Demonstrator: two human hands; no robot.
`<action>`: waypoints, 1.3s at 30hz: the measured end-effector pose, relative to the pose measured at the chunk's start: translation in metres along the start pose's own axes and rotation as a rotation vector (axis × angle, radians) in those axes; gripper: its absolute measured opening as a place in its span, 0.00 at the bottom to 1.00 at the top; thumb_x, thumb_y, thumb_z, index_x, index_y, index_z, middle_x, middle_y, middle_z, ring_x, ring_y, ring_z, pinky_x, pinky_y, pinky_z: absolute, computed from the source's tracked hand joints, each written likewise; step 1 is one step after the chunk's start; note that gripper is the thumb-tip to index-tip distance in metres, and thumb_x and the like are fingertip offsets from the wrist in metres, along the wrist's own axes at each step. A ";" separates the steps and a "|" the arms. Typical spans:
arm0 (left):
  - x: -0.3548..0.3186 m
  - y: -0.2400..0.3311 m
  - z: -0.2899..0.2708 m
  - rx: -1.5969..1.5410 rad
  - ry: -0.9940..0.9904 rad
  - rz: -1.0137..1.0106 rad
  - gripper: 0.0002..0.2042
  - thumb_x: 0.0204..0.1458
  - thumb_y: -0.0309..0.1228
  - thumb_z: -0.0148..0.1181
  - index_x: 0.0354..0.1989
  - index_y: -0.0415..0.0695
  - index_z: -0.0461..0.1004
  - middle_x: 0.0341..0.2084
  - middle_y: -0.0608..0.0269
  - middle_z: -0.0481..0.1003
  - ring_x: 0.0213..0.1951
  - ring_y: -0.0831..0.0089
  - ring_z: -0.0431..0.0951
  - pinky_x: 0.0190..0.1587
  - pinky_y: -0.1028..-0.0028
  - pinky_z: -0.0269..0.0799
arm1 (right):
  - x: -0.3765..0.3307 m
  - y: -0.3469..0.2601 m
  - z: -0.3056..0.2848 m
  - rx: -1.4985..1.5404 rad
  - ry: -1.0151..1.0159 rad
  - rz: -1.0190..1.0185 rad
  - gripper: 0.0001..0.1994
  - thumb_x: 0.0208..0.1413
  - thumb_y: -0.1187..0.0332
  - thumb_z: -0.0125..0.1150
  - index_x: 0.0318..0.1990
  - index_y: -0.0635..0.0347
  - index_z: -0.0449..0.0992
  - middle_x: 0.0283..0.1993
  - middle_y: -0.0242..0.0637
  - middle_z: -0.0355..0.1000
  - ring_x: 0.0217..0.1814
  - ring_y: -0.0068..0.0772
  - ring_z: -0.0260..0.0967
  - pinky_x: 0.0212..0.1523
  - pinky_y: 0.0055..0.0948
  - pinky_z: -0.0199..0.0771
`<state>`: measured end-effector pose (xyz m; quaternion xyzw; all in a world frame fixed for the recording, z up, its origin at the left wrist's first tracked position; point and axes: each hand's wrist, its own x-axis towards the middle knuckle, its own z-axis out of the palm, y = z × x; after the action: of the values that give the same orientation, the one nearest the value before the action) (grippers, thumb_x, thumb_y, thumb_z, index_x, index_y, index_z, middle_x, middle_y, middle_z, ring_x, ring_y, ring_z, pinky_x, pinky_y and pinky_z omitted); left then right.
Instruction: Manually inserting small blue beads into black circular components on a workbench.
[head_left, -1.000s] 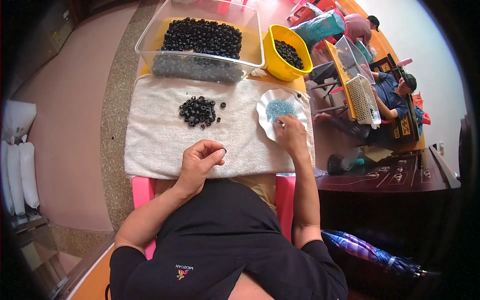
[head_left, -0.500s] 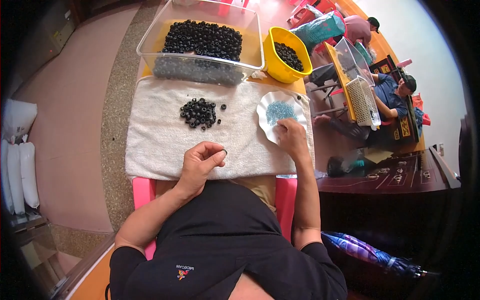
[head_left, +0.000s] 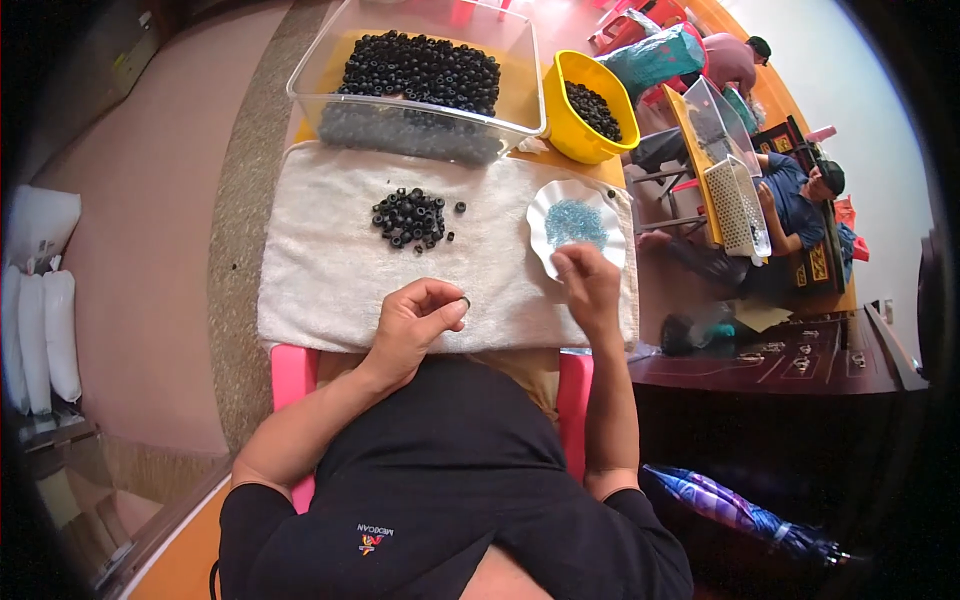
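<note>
My left hand (head_left: pixel 408 325) is closed in a pinch above the near part of a white towel (head_left: pixel 320 260), with a small dark ring-shaped bead (head_left: pixel 466 302) between thumb and forefinger. Over the near rim of a white scalloped dish (head_left: pixel 539 212) is my right hand (head_left: pixel 592 292). Its fingertips are pressed together, and whatever they may hold is too small to make out. Tiny light-blue beads (head_left: pixel 575 221) lie in the dish. A loose heap of black ring-shaped beads (head_left: pixel 410 218) sits on the towel beyond my left hand, a few of them lying apart.
At the towel's far edge stands a large clear bin (head_left: pixel 420 103) of black beads, beside a yellow tub (head_left: pixel 567 125) holding more. A stray bead (head_left: pixel 611 193) lies right of the dish. Another person (head_left: pixel 795 195) sits at a separate table with a perforated basket (head_left: pixel 735 210).
The whole view has shifted a little. My right hand has drawn slightly back toward me from the blue beads. The left hand keeps its pinch on the dark bead.
</note>
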<state>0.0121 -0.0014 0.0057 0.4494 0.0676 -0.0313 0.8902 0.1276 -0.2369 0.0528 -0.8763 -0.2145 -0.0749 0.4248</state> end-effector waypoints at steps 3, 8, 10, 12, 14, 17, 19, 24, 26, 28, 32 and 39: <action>-0.002 0.002 0.001 0.007 -0.040 -0.017 0.06 0.56 0.23 0.62 0.41 0.37 0.76 0.33 0.63 0.77 0.34 0.77 0.78 0.41 0.76 0.77 | -0.018 -0.036 0.022 0.541 -0.251 0.156 0.03 0.59 0.78 0.61 0.38 0.69 0.76 0.34 0.33 0.72 0.34 0.20 0.70 0.35 0.20 0.71; -0.003 0.006 0.003 -0.034 -0.123 -0.042 0.06 0.56 0.23 0.62 0.41 0.37 0.75 0.33 0.62 0.78 0.35 0.76 0.78 0.41 0.76 0.76 | -0.026 -0.050 0.046 0.688 -0.429 0.169 0.03 0.58 0.78 0.61 0.36 0.70 0.77 0.35 0.35 0.73 0.34 0.21 0.72 0.37 0.21 0.73; -0.003 0.005 0.002 -0.024 -0.142 -0.036 0.06 0.57 0.23 0.62 0.41 0.36 0.75 0.32 0.62 0.78 0.35 0.76 0.78 0.41 0.76 0.76 | -0.026 -0.050 0.048 0.677 -0.442 0.186 0.04 0.59 0.77 0.61 0.36 0.70 0.77 0.34 0.35 0.74 0.34 0.22 0.72 0.36 0.21 0.73; -0.004 0.005 0.002 -0.028 -0.144 -0.034 0.06 0.57 0.23 0.62 0.41 0.36 0.75 0.32 0.62 0.78 0.35 0.76 0.78 0.41 0.76 0.76 | -0.025 -0.049 0.047 0.722 -0.456 0.221 0.04 0.59 0.76 0.61 0.36 0.69 0.78 0.33 0.34 0.75 0.34 0.20 0.72 0.38 0.21 0.73; -0.003 0.005 0.002 -0.033 -0.151 -0.034 0.06 0.57 0.23 0.61 0.41 0.36 0.75 0.32 0.61 0.78 0.35 0.76 0.78 0.41 0.76 0.76 | -0.025 -0.046 0.047 0.717 -0.471 0.220 0.04 0.59 0.76 0.61 0.36 0.69 0.78 0.32 0.34 0.75 0.34 0.21 0.72 0.37 0.21 0.73; -0.003 0.006 0.001 -0.030 -0.156 -0.045 0.06 0.57 0.22 0.61 0.42 0.36 0.74 0.33 0.61 0.78 0.35 0.76 0.78 0.42 0.75 0.76 | -0.024 -0.047 0.046 0.756 -0.510 0.269 0.05 0.59 0.74 0.61 0.36 0.69 0.78 0.32 0.34 0.76 0.34 0.22 0.73 0.37 0.22 0.74; -0.003 0.007 0.003 -0.039 -0.164 -0.042 0.06 0.57 0.23 0.61 0.42 0.36 0.74 0.33 0.61 0.78 0.35 0.76 0.78 0.41 0.76 0.76 | -0.023 -0.048 0.046 0.801 -0.538 0.319 0.05 0.59 0.74 0.61 0.35 0.69 0.78 0.32 0.34 0.76 0.34 0.22 0.74 0.36 0.22 0.74; -0.002 0.007 0.001 -0.047 -0.145 -0.066 0.06 0.58 0.23 0.60 0.41 0.37 0.73 0.33 0.61 0.78 0.35 0.76 0.79 0.41 0.77 0.76 | -0.025 -0.044 0.049 0.654 -0.502 0.191 0.06 0.59 0.73 0.62 0.39 0.68 0.79 0.33 0.38 0.77 0.34 0.26 0.75 0.36 0.24 0.74; -0.003 0.007 0.000 -0.051 -0.120 -0.096 0.06 0.58 0.24 0.60 0.41 0.38 0.73 0.33 0.61 0.78 0.35 0.76 0.79 0.41 0.77 0.76 | -0.029 -0.047 0.055 0.542 -0.416 0.060 0.06 0.59 0.74 0.62 0.39 0.67 0.80 0.33 0.39 0.76 0.34 0.28 0.75 0.35 0.24 0.74; -0.003 0.006 0.000 -0.154 -0.076 -0.121 0.05 0.58 0.24 0.60 0.41 0.39 0.73 0.32 0.62 0.78 0.34 0.76 0.79 0.41 0.77 0.76 | -0.032 -0.052 0.058 0.320 -0.290 -0.191 0.10 0.56 0.76 0.64 0.45 0.64 0.78 0.36 0.44 0.75 0.35 0.37 0.75 0.34 0.28 0.74; -0.001 0.005 -0.003 -0.278 -0.042 -0.110 0.05 0.58 0.23 0.61 0.41 0.40 0.74 0.36 0.64 0.78 0.37 0.80 0.78 0.43 0.77 0.78 | -0.037 -0.062 0.066 0.164 -0.185 -0.415 0.19 0.51 0.79 0.66 0.52 0.64 0.74 0.42 0.47 0.73 0.33 0.40 0.73 0.33 0.31 0.74; 0.001 0.006 -0.004 -0.280 0.010 -0.119 0.05 0.58 0.24 0.61 0.42 0.41 0.74 0.34 0.65 0.77 0.36 0.78 0.78 0.43 0.76 0.78 | -0.014 -0.047 0.067 0.331 -0.265 -0.171 0.10 0.55 0.79 0.62 0.45 0.66 0.78 0.37 0.45 0.74 0.31 0.33 0.72 0.31 0.28 0.72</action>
<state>0.0133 0.0055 0.0084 0.3163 0.1022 -0.0719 0.9404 0.0912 -0.1631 0.0398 -0.7755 -0.3514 0.0414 0.5229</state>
